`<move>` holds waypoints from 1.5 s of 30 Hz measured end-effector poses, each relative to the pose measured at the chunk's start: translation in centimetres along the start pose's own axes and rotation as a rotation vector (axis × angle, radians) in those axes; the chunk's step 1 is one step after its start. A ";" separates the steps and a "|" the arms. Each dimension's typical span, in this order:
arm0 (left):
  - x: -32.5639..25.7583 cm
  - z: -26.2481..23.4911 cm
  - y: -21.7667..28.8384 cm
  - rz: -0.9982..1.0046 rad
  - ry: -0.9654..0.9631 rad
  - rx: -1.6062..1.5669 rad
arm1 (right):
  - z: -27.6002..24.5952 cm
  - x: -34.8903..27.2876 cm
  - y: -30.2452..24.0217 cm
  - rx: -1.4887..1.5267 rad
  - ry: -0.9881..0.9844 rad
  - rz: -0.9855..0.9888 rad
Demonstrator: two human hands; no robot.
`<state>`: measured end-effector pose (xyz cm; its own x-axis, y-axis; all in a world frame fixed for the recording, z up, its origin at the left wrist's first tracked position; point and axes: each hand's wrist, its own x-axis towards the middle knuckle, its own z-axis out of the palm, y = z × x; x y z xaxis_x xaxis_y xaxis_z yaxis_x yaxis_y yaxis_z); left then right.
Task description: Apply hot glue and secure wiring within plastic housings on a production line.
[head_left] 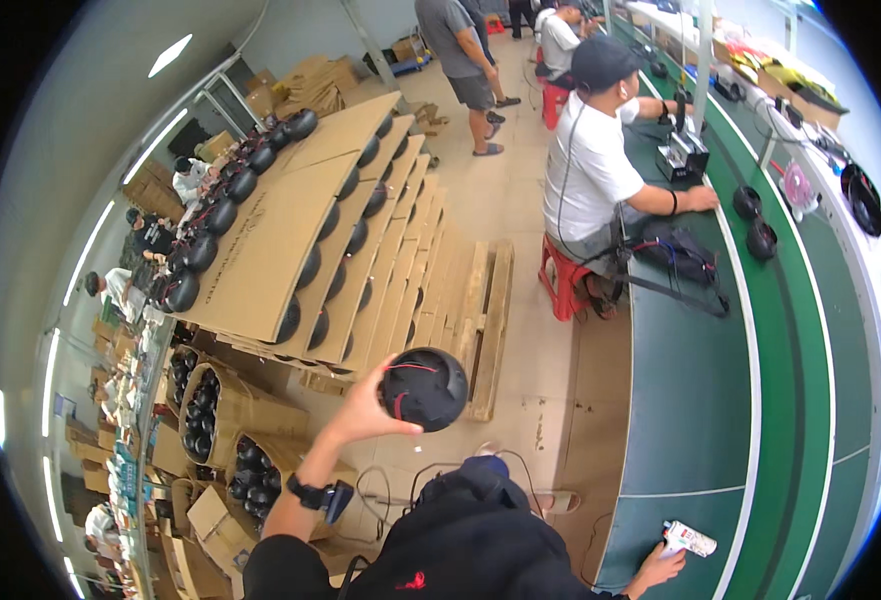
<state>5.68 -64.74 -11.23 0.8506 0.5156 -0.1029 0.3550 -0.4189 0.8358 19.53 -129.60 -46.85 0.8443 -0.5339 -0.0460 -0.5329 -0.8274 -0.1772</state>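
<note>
My left hand [365, 408] is raised over the floor, its fingers and thumb clasped round the side of a black round shell [428, 392]. A thin red wire crosses the top of this shell, and a short red piece shows near my fingers. At the lower right, my right hand [660, 568] rests by the dark green bench [682, 400], its fingers around the lower end of a white, gun-shaped tool with printing [692, 538]. Its exact kind is not clear. A dark watch [322, 495] sits on my left wrist.
Stacked cardboard sheets [280, 220] carry rows of black shells ahead left, beside a wooden pallet [495, 330]. Cartons of black shells [200, 412] stand at left. A seated co-worker [590, 150] works along the green conveyor belt [775, 330]. Cables [375, 500] lie near my feet.
</note>
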 end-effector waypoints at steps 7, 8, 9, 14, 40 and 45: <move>3.0 -21.0 8.3 0.162 0.104 0.081 | -5.4 -2.3 -5.8 -0.067 0.522 -0.258; 4.3 -23.8 10.9 0.206 0.129 0.237 | -6.0 -2.8 -6.7 -0.042 0.608 -0.336; 5.0 -26.8 13.2 0.283 0.129 0.230 | -6.4 -3.7 -8.1 -0.008 0.682 -0.422; 12.4 -41.1 18.7 0.501 0.217 0.544 | -4.8 -12.1 -13.4 0.287 0.516 -0.594; 51.5 -56.2 -21.0 -0.026 0.808 -0.054 | -4.8 -46.4 -14.1 0.345 -0.126 -0.060; 53.0 -60.2 -24.3 0.162 0.983 0.169 | -2.6 -46.4 -15.5 0.371 -0.252 -0.025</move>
<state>18.77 17.75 -4.52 0.2240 0.7987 0.5585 0.3785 -0.5993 0.7054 -11.57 -92.44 -39.43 0.8687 -0.4173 -0.2669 -0.4944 -0.6967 -0.5197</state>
